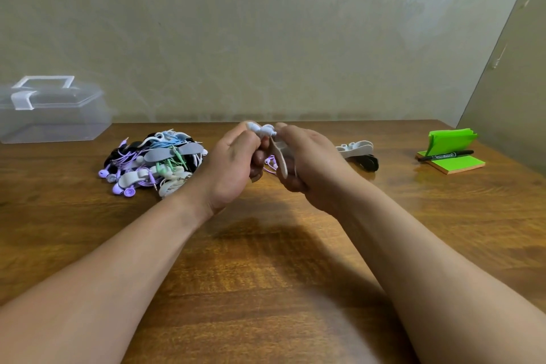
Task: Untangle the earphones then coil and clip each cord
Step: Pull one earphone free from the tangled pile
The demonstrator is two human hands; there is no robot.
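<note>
Two bare hands meet above a wooden table; the left hand and right hand both have their fingers curled, fingertips pinching a pair of pale earbuds between them; a grey cord clip hangs below the pinch against the right fingers; loops of lilac cord show just under the left fingers; how much cord sits inside the fists cannot be told. To do this well, likely keep the coil tight, wrap the clip snugly round its middle, and fasten it before letting go; clipped earphone bundles lie well left of the fingers, spare clips just right.
</note>
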